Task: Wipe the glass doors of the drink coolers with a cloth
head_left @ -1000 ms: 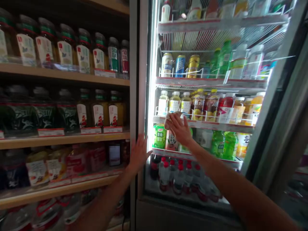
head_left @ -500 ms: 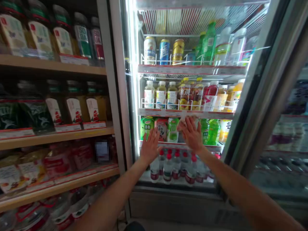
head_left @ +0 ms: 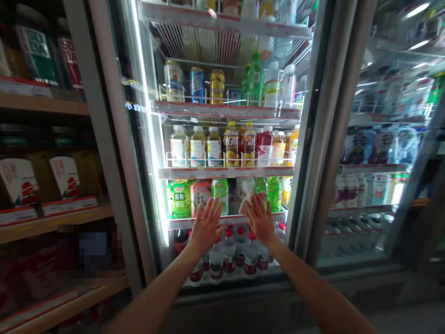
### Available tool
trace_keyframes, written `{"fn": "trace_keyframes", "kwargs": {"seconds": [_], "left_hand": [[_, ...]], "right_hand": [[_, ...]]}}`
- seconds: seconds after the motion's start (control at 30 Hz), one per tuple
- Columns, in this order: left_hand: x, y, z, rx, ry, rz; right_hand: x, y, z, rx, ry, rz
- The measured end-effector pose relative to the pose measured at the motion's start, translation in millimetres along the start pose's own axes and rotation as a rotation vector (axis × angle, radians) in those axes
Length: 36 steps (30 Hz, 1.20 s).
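Observation:
A lit drinks cooler with a glass door stands in front of me, its steel door frame (head_left: 328,139) to the right. My left hand (head_left: 206,227) lies flat against the glass with its fingers spread, before the lower part of a red carton-like drink pack (head_left: 200,195). Beside it, my right hand (head_left: 260,220) presses a crumpled pale cloth (head_left: 245,205) to the glass; most of the cloth is hidden under the fingers. Behind the glass near that hand are a green-and-white drink pack (head_left: 220,192) and green bottles (head_left: 274,192).
Red-capped bottles (head_left: 229,250) fill the cooler's bottom. Higher racks hold tea bottles (head_left: 214,147) and cans (head_left: 217,86). Wooden shelves (head_left: 52,227) with bottles stand left. Another glass-fronted cooler section (head_left: 375,190) is on the right.
My right hand has slid down the glass with the cloth, from the upper to the lower part of the third row. My left hand is slightly lower. My view has turned right.

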State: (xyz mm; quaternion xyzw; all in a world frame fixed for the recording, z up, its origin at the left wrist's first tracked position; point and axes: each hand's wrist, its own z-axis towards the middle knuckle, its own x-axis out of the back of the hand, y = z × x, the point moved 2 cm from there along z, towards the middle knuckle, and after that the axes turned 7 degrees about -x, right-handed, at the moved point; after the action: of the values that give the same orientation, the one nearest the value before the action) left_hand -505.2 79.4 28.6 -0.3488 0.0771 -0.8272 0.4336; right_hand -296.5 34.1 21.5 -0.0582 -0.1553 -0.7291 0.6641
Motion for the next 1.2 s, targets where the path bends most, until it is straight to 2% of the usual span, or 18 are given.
{"fn": "trace_keyframes", "kwargs": {"seconds": [0.07, 0.1, 0.17, 0.23, 0.3, 0.37, 0.47, 0.53, 0.6, 0.67, 0.73, 0.8, 0.93, 1.0, 1.07, 1.13, 1.2], "left_hand": [[-2.4, 5, 2, -0.024, -0.001, 0.0], [-3.1, 7, 5, -0.033, -0.005, -0.002], [-3.5, 11, 14, -0.045, -0.009, -0.009], [-2.7, 16, 26, -0.053, 0.001, -0.014], [-1.9, 23, 36, -0.062, 0.011, -0.015], [-2.1, 30, 41, -0.072, 0.018, -0.015], [-4.9, 38, 40, -0.087, 0.024, -0.02], [-7.0, 41, 39, -0.097, 0.027, -0.027], [-8.0, 42, 42, -0.093, 0.03, -0.037], [-7.8, 42, 49, -0.079, 0.03, -0.048], [-7.3, 41, 53, -0.066, 0.038, -0.054], [-7.7, 41, 52, -0.063, 0.05, -0.053], [-10.9, 38, 33, -0.062, 0.047, -0.039], [-11.1, 35, 27, -0.058, 0.04, -0.037], [-9.8, 31, 25, -0.049, 0.045, -0.038], [-8.6, 27, 27, -0.035, 0.056, -0.038], [-8.4, 24, 26, -0.02, 0.077, -0.031]], "right_hand": [[-1, 3, -24, 0.071, -0.056, 0.019], [-1, 8, -27, 0.079, -0.077, 0.023], [0, 22, -10, 0.014, -0.072, 0.01], [2, 38, 20, -0.119, -0.005, -0.015], [3, 51, 36, -0.21, 0.058, -0.037], [3, 55, 22, -0.203, 0.061, -0.059], [4, 59, -26, -0.132, -0.002, -0.092], [5, 67, -40, -0.106, -0.052, -0.091], [7, 84, -25, -0.17, -0.049, -0.085], [9, 104, 5, -0.318, 0.003, -0.085], [8, 119, 21, -0.433, 0.043, -0.084], [5, 122, 8, -0.455, 0.045, -0.085], [-2, 111, -69, -0.403, -0.019, -0.123], [-1, 109, -79, -0.391, -0.045, -0.128], [2, 112, -55, -0.402, -0.013, -0.121], [5, 110, -13, -0.394, 0.038, -0.1], [6, 98, 18, -0.335, 0.061, -0.077]]}}
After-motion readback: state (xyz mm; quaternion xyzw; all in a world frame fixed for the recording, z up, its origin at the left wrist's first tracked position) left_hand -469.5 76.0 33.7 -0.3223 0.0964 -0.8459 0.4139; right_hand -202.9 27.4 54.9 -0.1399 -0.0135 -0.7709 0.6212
